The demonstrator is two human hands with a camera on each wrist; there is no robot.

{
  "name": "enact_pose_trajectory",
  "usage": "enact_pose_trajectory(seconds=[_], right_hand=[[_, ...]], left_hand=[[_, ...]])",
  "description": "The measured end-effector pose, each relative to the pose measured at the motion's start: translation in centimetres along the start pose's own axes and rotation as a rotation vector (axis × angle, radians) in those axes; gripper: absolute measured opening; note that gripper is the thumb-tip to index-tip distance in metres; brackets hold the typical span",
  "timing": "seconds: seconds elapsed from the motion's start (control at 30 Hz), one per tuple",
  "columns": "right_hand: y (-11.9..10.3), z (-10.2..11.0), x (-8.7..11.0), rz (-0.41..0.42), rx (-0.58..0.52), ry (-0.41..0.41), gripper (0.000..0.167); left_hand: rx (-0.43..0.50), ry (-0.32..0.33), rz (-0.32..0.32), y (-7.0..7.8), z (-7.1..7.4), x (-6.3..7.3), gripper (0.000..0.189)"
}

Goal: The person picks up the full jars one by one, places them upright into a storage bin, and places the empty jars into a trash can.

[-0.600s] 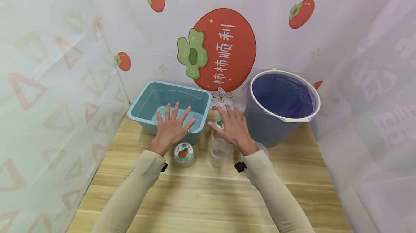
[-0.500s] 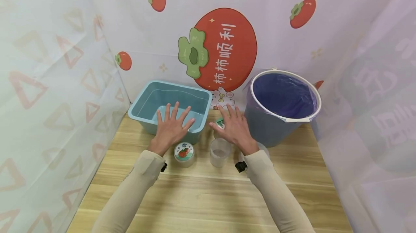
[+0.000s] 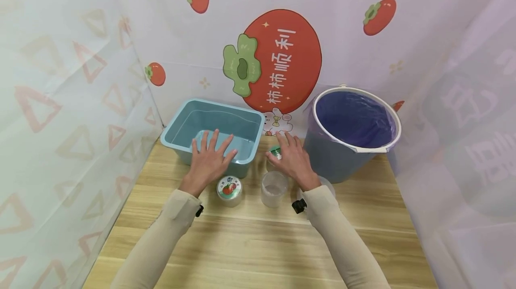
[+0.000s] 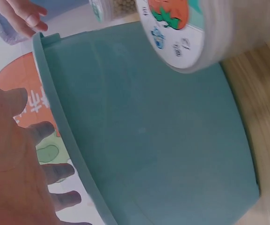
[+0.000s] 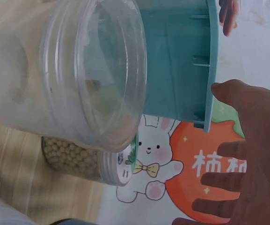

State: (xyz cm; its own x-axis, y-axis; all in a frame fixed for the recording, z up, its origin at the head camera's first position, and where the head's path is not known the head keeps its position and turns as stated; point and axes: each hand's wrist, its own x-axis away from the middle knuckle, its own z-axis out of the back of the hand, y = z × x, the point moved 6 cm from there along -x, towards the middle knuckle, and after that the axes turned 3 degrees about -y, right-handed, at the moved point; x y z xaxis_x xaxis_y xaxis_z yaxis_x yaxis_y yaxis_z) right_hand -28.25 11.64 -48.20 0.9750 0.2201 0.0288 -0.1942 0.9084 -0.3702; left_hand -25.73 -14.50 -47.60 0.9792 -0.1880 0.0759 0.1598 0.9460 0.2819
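In the head view my left hand (image 3: 208,161) is spread, palm down, over the front of a blue-green plastic basin (image 3: 173,145). It holds nothing. My right hand (image 3: 293,161), its fingers extended, hovers above a lidded jar (image 3: 276,151), partly covering it. In the right wrist view this jar (image 5: 71,159) contains small tan balls. Between the forearms stands an uncapped clear jar (image 3: 274,190). Left of it is another clear jar with a tomato-printed lid (image 3: 229,187), close to the left wrist. A round translucent item (image 3: 328,185) lies mostly hidden under the right wrist.
A blue-grey bucket (image 3: 334,161) with a white rim and a purple bag lining stands at the right, close beside the right hand. The wooden table (image 3: 258,248) is bounded by printed cloth (image 3: 342,24) at the back and both sides.
My left hand has shifted slightly left over the basin. The right hand's thumb and fingers have drawn in a little. The head view has moved slightly; the jars stay in place.
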Motion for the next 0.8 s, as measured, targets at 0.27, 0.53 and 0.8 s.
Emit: enact_pose_trajectory(seconds=[0.27, 0.53, 0.8], right_hand=[[0.8, -0.8, -0.5, -0.046, -0.037, -0.06, 0.085], [1.4, -1.0, -1.3, -0.046, -0.071, -0.122, 0.085], [1.7, -1.5, -2.4, -0.031, -0.032, -0.164, 0.082]], left_hand=[[0.007, 0.012, 0.02, -2.2, 0.0, 0.6, 0.065], [0.023, 0.012, 0.041, -4.3, 0.4, 1.0, 0.064], [0.037, 0.006, 0.059, -6.0, 0.6, 1.1, 0.065]])
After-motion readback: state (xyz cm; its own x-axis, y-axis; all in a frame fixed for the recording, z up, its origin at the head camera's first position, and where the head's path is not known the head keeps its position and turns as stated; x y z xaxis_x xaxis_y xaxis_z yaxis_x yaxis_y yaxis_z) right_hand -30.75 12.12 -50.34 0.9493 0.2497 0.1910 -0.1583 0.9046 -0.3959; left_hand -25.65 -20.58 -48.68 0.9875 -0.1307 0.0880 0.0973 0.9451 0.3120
